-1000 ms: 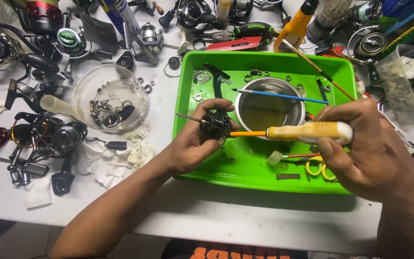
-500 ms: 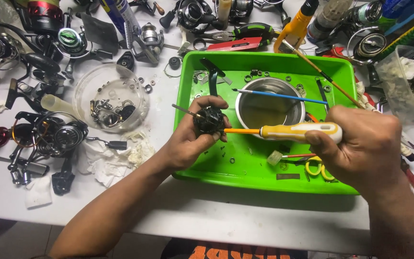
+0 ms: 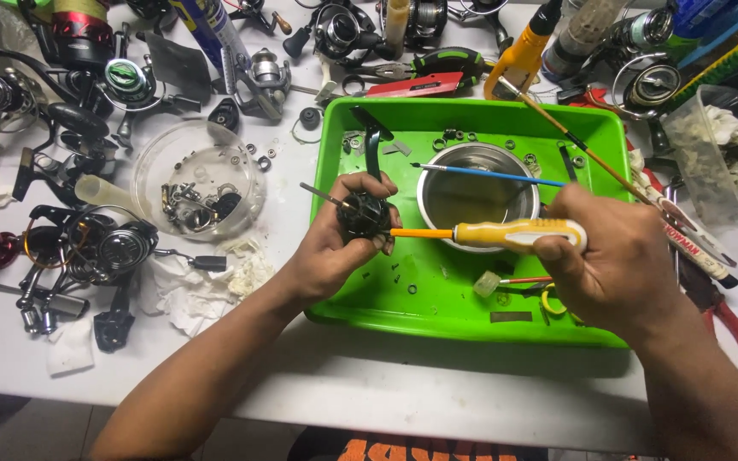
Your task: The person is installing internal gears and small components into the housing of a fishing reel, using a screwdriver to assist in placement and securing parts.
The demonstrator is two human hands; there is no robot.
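My left hand (image 3: pixel 328 252) grips a small black reel body (image 3: pixel 364 215) with a thin metal shaft sticking out to its upper left, held over the left side of a bright green tray (image 3: pixel 437 320). My right hand (image 3: pixel 621 256) holds a yellow-handled screwdriver (image 3: pixel 510 234) level, its orange shank pointing left with the tip at the reel body. Behind the screwdriver a round metal bowl (image 3: pixel 477 196) stands in the tray, with a blue-handled brush (image 3: pixel 489 175) laid across its rim.
A clear plastic dish (image 3: pixel 198 181) of small metal parts sits left of the tray. Several fishing reels (image 3: pixel 100 248) and crumpled tissues (image 3: pixel 207 282) crowd the white table's left side. Bottles, pliers and more reels line the back. A clear bag (image 3: pixel 715 154) lies at right.
My left hand has lifted the reel part slightly and turned it. The screwdriver in my right hand has shifted left and leveled, its tip now at the part.
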